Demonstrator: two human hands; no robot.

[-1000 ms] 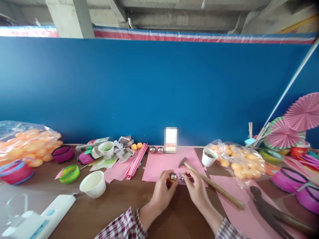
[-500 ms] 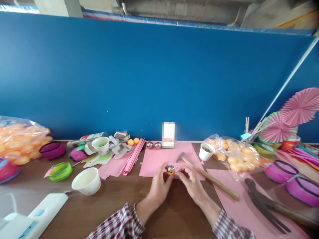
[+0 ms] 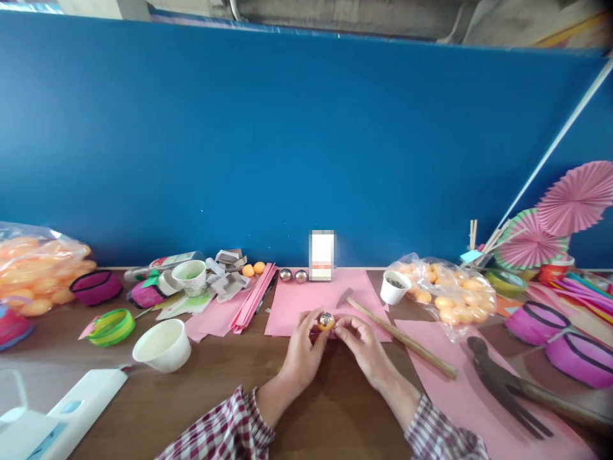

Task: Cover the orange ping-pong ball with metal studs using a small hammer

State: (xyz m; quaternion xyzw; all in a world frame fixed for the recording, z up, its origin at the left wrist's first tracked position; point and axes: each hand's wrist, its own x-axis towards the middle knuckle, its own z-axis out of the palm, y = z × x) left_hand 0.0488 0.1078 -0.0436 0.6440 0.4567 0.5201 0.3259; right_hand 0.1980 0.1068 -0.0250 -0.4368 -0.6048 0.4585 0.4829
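Observation:
My left hand (image 3: 302, 348) is closed around a small ball (image 3: 326, 321), silvery and shiny on top with orange showing below. Close against its right side, my right hand (image 3: 364, 350) pinches with thumb and fingertips; whatever is between them is too small to make out. Both hands are over the near edge of a pink paper sheet (image 3: 306, 306). Two shiny silver balls (image 3: 300, 276) sit at the back of that sheet. A hammer with a wooden handle (image 3: 407, 340) lies across its right side. Beyond stands a white cup (image 3: 393, 292) with small dark bits inside.
On the right are a bag of orange balls (image 3: 454, 300), a large claw hammer (image 3: 507, 390) and purple fabric bands (image 3: 536, 322). To the left stand a white bowl (image 3: 163, 348), a power strip (image 3: 86, 396), a patterned cup (image 3: 190, 281) and folded pink paper strips (image 3: 253, 300).
The whole view has shifted slightly. My right fingertips have come closer to the ball, and a small glint seen at them before no longer shows. My left hand keeps its hold.

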